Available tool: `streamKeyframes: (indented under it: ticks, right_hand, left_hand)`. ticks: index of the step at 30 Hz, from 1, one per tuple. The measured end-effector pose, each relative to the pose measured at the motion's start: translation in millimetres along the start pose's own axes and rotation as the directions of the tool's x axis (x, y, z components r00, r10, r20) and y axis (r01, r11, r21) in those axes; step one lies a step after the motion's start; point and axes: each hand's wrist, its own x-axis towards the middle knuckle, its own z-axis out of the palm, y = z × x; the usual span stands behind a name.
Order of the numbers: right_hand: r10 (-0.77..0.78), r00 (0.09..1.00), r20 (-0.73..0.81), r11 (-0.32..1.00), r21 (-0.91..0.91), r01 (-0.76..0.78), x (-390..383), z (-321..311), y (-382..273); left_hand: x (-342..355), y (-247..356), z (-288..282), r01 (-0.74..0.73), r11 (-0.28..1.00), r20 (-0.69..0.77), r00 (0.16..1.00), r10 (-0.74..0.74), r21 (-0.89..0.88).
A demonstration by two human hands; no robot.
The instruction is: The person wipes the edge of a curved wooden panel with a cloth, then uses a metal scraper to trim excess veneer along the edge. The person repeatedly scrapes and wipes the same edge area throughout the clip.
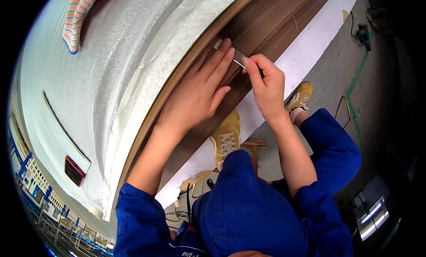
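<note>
My left hand (pixel 195 90) lies spread on dark wood-grain boards (pixel 270 17) beside a curved brown edge (pixel 159 101), its fingertips over a thin metal blade (pixel 237 56). The fingers and thumb are stretched out. The blade's other end is pinched between the thumb and bent fingers of my right hand (pixel 266 83), which sits just right of the left. Whether the blade touches a seam between the boards is hard to tell.
Pale padded surface (pixel 84 106) at left holds striped knit socklike items (pixel 75 26), a long strip (pixel 64 128) and a phone (pixel 74 170). Below are white sheeting (pixel 319 39), my yellow shoes (pixel 226 141), a wooden stool (pixel 255 143), and a power tool (pixel 363 37) on the floor.
</note>
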Motion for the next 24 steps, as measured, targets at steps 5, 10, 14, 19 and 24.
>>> streamKeyframes:
  ticks: [5,10,14,19,24]
  right_hand:
    - [0.006,1.0,0.011,1.0,-0.008,-0.006,-5,2,-4]
    - [0.007,1.0,0.013,1.0,-0.014,-0.007,-9,5,-3]
    - [-0.002,1.0,0.015,1.0,-0.018,0.003,-12,7,-3]
    - [0.016,1.0,0.024,1.0,0.0,-0.016,-17,11,-4]
    - [0.012,0.999,0.032,1.0,0.003,-0.012,-23,15,-6]
  left_hand:
    - [-5,1,-1,0.009,1.0,0.004,1.0,-0.009,-0.001]
    - [-10,1,-3,0.014,1.0,0.01,1.0,-0.014,0.019]
    - [-13,2,-4,0.014,0.999,0.012,1.0,-0.014,0.036]
    - [-18,2,-6,0.022,0.999,0.033,0.999,-0.024,0.043]
    - [-25,3,-9,0.037,0.998,0.049,0.998,-0.039,0.055]
